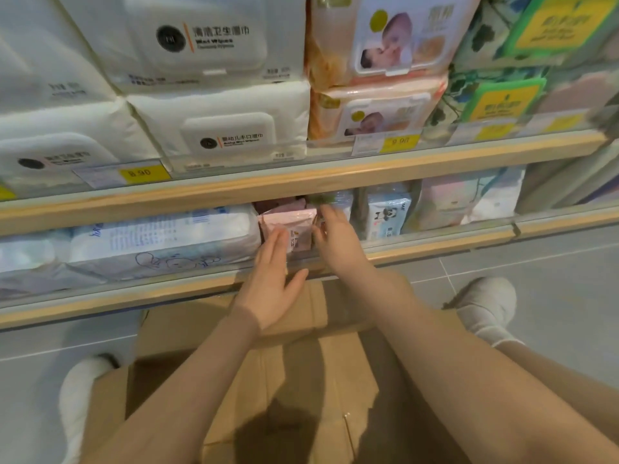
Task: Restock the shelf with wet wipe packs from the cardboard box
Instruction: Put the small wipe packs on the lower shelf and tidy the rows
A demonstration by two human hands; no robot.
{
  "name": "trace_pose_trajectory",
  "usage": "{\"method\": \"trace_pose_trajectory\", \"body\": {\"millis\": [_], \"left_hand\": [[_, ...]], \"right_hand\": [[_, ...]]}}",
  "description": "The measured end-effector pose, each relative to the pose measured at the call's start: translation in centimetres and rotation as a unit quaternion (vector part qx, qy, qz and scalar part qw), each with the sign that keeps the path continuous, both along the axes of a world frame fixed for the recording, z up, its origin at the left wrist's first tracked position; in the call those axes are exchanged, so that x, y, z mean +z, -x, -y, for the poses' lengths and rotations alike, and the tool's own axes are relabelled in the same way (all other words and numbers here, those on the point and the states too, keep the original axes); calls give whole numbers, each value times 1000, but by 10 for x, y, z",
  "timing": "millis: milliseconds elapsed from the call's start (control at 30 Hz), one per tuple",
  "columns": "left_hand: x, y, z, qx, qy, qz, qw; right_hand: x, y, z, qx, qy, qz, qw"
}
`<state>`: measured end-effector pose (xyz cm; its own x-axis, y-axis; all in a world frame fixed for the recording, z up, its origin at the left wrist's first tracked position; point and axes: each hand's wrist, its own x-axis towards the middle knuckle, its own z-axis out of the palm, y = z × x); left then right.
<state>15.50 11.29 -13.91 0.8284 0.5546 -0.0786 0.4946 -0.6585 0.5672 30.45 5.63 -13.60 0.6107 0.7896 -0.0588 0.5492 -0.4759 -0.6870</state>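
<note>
Pink packs (290,226) stand in a gap on the lower shelf (435,251), between a big white pack (160,242) and a panda pack (385,219). The left hand (271,289) has straight fingers, their tips lying flat against the front pink pack. The right hand (338,239) reaches in beside the packs; it is blurred, so I cannot tell whether it grips anything. Below both arms sits the cardboard box (301,380) on the floor.
</note>
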Motion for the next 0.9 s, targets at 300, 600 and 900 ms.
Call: {"method": "trace_pose_trajectory", "body": {"millis": [300, 600, 900], "left_hand": [[-24, -18, 14, 145, 95, 98, 980], [-21, -45, -9, 186, 249, 154, 938], [-28, -31, 9, 153, 33, 75, 985]], "right_hand": [[-21, -23, -21, 20, 63, 46, 997], [-20, -34, -19, -39, 26, -31, 998], [-18, -14, -54, -119, 74, 16, 990]]}}
